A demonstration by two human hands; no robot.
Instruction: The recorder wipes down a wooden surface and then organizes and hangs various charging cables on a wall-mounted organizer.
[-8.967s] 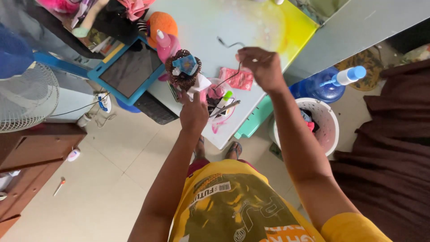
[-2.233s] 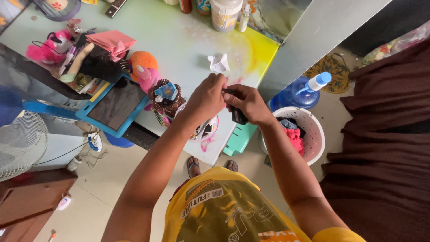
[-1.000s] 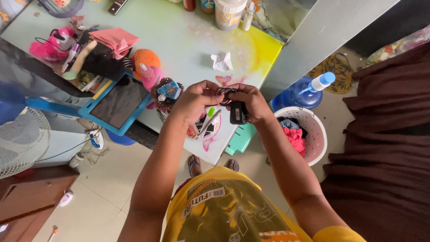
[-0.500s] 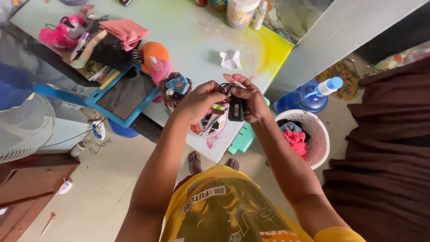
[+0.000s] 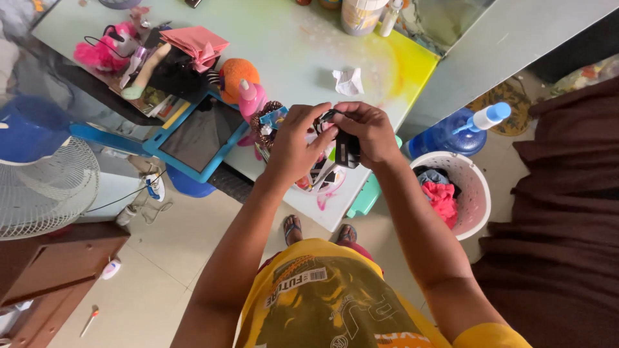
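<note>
A person in a yellow printed shirt is standing at the table (image 5: pixel 290 45), holding both hands together just above its near edge. The right hand (image 5: pixel 367 132) is gripping a small black charger block (image 5: pixel 347 149), while the left hand (image 5: pixel 293 145) is pinching the thin black cord (image 5: pixel 325 118) looped at the top of the block. Beneath the hands a small cup of odds and ends (image 5: pixel 319 180) is sitting on the tabletop. A crumpled white paper (image 5: pixel 349 81) is lying farther back, and a blue-framed tablet (image 5: pixel 201 135) is resting to the left. On the floor to the right, a white basket (image 5: pixel 474 206) is holding clothes.
</note>
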